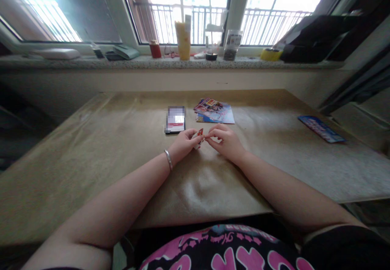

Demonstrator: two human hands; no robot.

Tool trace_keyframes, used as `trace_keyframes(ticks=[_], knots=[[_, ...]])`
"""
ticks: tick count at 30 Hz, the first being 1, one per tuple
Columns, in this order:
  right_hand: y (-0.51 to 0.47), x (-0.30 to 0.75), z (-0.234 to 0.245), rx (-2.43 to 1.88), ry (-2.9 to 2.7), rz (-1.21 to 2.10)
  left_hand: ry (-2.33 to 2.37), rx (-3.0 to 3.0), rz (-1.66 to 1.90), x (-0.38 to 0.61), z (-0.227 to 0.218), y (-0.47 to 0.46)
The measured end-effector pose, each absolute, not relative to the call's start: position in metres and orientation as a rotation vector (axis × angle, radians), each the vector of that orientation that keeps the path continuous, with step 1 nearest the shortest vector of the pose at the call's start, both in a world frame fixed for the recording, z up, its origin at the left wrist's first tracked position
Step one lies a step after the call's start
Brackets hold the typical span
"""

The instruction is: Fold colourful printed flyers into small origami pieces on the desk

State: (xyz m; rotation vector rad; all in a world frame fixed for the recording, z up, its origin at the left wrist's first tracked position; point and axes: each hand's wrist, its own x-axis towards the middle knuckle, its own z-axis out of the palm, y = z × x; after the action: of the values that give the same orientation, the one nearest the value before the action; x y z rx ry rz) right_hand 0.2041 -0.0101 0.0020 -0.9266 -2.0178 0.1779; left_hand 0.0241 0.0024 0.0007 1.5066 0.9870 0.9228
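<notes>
Both hands rest together on the brown paper-covered table [100,152], near its middle. My left hand [183,143], with a silver bracelet on the wrist, is closed around a small red and white card [199,133]. My right hand [224,140] has its fingers curled and pinches the same card's right edge. Just beyond the hands lie a phone [175,120] with a lit screen and a fanned stack of colourful cards [215,111].
A blue packet [321,128] lies at the table's right side. The windowsill [76,63] behind holds a yellow container [183,39], a red cup [155,50], a clear jar [232,44], a yellow tape roll [271,54] and a black bag [319,38].
</notes>
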Motion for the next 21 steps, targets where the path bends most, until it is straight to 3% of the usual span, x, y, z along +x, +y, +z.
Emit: trace_keyframes(ticks=[21], knots=[[-0.0129, 0.2001, 0.0015, -1.024, -2.008, 0.299, 0.995, 1.433, 0.984, 0.0267, 0.0008, 0.0017]])
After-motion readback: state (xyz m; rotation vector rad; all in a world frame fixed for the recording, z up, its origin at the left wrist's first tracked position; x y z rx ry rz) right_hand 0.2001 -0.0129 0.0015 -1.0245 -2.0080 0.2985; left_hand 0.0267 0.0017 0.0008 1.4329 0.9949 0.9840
